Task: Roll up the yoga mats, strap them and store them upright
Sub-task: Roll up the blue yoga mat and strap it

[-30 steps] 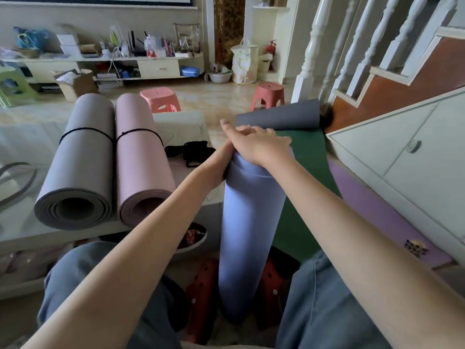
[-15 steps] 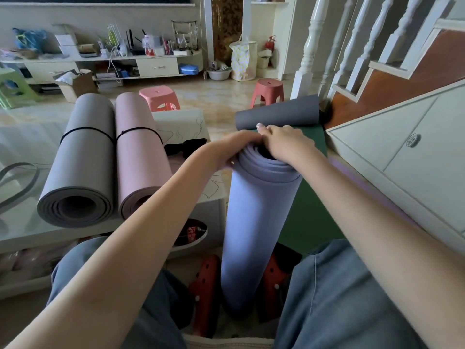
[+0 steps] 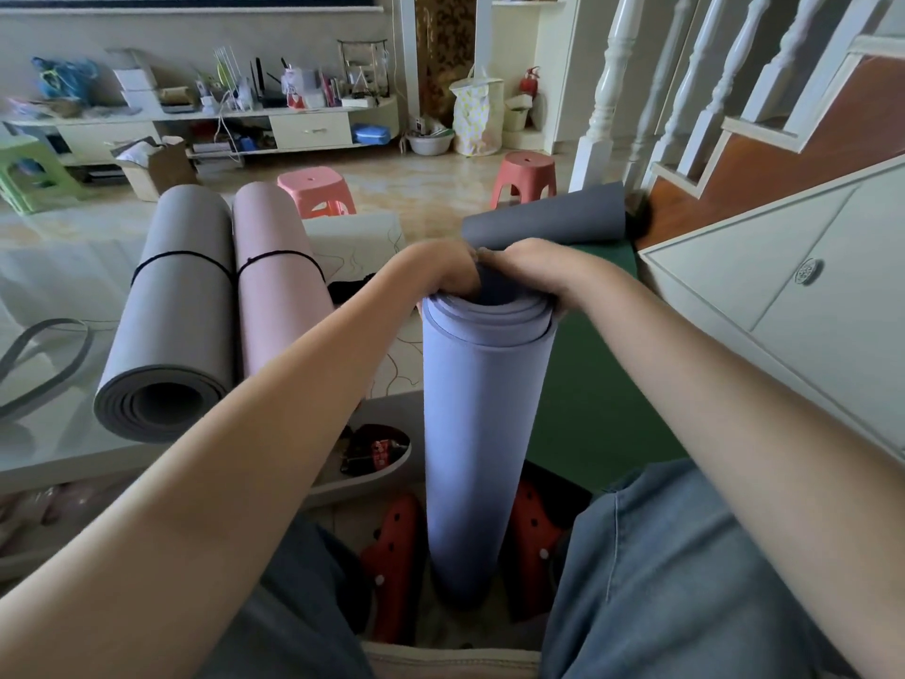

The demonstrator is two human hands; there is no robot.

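My left hand [image 3: 440,272] and right hand [image 3: 534,272] together grip the upright rolled lavender foam mat's [image 3: 482,433] top rim, apparently tightening its coils.

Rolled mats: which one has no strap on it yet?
The blue mat, standing upright between the knees, held at its top. The grey mat and pink mat lying on the table each carry a black strap.

A glossy beige tiled floor [image 3: 431,188] reflects daylight. A long cream low shelf unit [image 3: 308,132] with drawers stands cluttered against the far wall. Two pink plastic stools [image 3: 316,188] stand on the floor. White staircase balusters [image 3: 609,85] rise right, above cream panelled cabinet doors [image 3: 783,281].
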